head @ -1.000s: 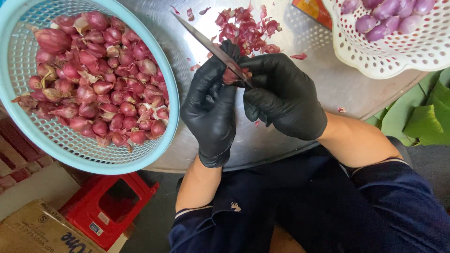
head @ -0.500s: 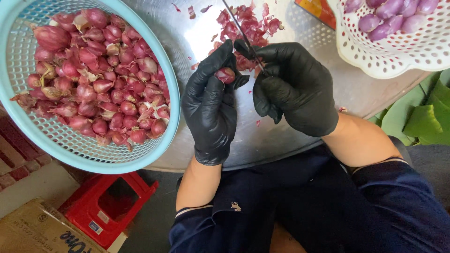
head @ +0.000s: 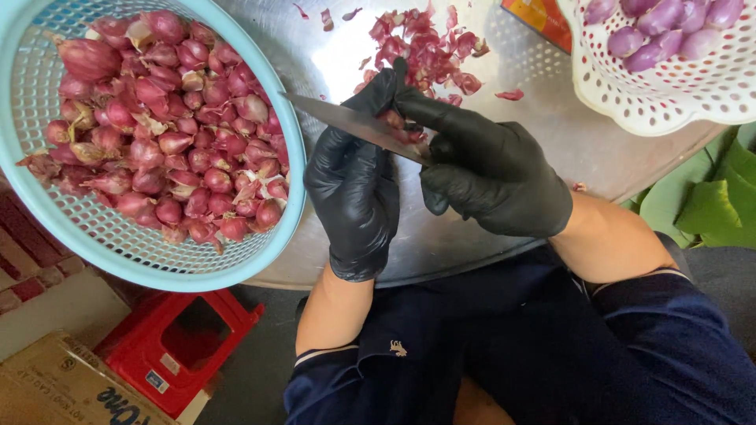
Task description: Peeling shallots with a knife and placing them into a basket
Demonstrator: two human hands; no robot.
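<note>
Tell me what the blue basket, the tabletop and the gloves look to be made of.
Blue basket: moulded plastic by its look, pale matte, with a regular slotted wall. Tabletop: probably sheet metal, silvery with bright glare. Gloves on the left hand and right hand: thin black rubbery film, perhaps nitrile, creased and slightly glossy.

To your left a blue basket holds unpeeled shallots; far right, a white basket; below, a red stool.

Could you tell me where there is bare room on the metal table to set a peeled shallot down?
Bare metal table lies between the peel pile and white basket. It is crowded around both hands and the blue basket.
</note>
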